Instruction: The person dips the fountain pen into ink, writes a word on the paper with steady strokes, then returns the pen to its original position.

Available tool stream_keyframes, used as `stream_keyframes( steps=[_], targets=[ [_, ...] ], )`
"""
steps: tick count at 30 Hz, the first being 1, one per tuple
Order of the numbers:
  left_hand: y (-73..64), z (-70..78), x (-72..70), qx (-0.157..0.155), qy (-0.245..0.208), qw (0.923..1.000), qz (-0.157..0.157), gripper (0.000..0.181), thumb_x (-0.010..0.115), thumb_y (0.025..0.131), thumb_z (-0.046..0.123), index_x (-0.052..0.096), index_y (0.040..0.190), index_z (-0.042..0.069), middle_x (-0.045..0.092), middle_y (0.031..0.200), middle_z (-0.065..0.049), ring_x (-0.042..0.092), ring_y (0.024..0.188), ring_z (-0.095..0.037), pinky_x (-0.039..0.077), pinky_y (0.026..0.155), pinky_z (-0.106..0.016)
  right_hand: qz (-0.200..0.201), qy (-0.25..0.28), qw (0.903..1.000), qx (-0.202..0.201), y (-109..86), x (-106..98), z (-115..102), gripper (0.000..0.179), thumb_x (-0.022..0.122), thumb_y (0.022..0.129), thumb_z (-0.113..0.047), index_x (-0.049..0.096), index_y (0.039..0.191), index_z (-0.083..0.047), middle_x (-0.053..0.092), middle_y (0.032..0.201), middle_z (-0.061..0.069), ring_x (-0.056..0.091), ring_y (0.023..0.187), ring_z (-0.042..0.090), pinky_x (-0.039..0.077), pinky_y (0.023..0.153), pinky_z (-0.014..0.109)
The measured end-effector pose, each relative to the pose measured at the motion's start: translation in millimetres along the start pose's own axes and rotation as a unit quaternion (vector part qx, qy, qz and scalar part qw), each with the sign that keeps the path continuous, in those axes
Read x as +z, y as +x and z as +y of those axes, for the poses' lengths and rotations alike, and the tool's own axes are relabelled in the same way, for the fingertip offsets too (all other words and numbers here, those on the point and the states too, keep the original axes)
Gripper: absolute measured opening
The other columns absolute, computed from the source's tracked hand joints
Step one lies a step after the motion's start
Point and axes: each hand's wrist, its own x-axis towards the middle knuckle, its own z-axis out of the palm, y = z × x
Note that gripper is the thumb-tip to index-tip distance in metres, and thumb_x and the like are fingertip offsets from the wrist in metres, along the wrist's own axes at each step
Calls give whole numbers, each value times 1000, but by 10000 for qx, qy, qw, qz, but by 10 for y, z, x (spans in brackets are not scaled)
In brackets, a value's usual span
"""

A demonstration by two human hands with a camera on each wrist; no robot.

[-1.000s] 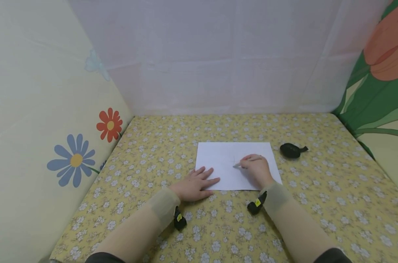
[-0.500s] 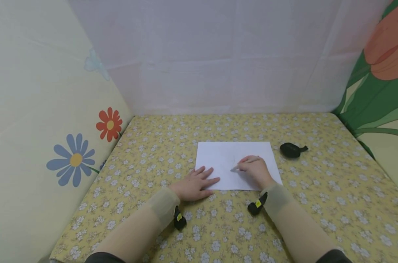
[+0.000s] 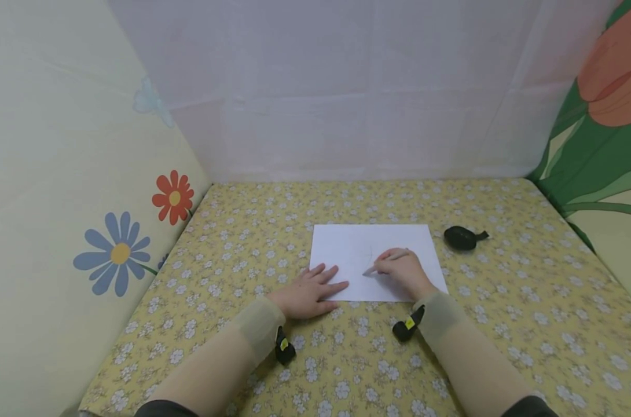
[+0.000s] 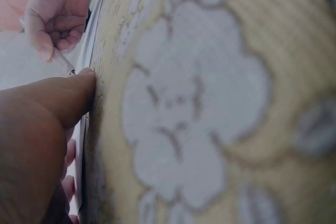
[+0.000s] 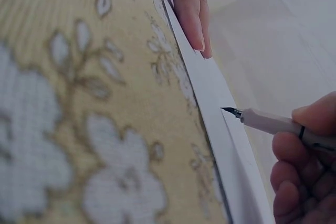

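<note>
A white sheet of paper (image 3: 341, 240) lies on the flowered cloth, with a faint thin line near its middle. My left hand (image 3: 307, 294) rests on the sheet's lower left corner, fingers spread. In my right hand (image 3: 408, 273) a pale fountain pen (image 5: 270, 122) is pinched between thumb and fingers, its shaft slanting up to the right. The dark metal nib (image 5: 231, 112) is right at the paper's surface, a little right of my left fingertips. In the left wrist view, my left thumb (image 4: 73, 95) reaches over the paper's edge.
A black rounded object (image 3: 460, 238) with a short tab lies on the cloth, right of the paper. The yellow flowered tablecloth (image 3: 253, 231) runs back to a white hanging sheet (image 3: 305, 116). Printed flower panels flank both sides.
The pen tip has moved a short way down and left across the paper, my right hand's fingers shifting with it. The left hand, paper and black object have stayed put.
</note>
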Motion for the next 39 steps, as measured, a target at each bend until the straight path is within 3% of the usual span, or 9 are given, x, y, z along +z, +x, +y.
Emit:
stream_keyframes(
  steps=[7, 15, 21, 28, 39],
  targets=[
    [-2, 3, 2, 23, 38, 10000, -2, 56, 38, 101, 52, 23, 153, 37, 3, 161, 0, 1, 147, -29, 7, 116, -54, 183, 264, 9993, -179, 2, -33, 14, 16, 72, 83, -20, 72, 89, -6, 66, 82, 4, 55, 75, 22, 43, 67, 32],
    [-10, 6, -7, 63, 17, 10000, -8, 56, 38, 101, 50, 23, 153, 36, 3, 161, -1, 0, 147, -30, 7, 115, -54, 411, 787, 9960, -117, 37, -99, 46, 21, 76, 81, -19, 72, 95, -4, 67, 87, 6, 58, 84, 23, 46, 75, 33],
    [-16, 13, -19, 68, -120, 9999, -44, 56, 39, 101, 49, 23, 153, 35, 3, 161, -2, -1, 147, -30, 5, 115, -54, 643, 849, 9943, -49, 70, -147, 74, 23, 73, 84, -20, 69, 98, -2, 66, 94, 8, 56, 87, 24, 44, 78, 34],
    [-18, 13, -13, 84, -149, 9999, -7, 56, 40, 102, 48, 24, 153, 34, 3, 161, -2, -1, 147, -31, 6, 116, -55, 590, 794, 9951, -53, 78, -152, 97, 26, 72, 86, -23, 69, 103, -4, 61, 112, 10, 54, 99, 24, 44, 86, 36],
    [-20, 22, -25, 68, -147, 9999, -23, 56, 40, 101, 49, 25, 153, 34, 4, 161, -2, 0, 147, -31, 7, 116, -54, 545, 615, 9966, -46, 60, -129, 88, 25, 72, 87, -26, 70, 103, -7, 62, 109, 8, 54, 92, 23, 45, 80, 33]
  ],
)
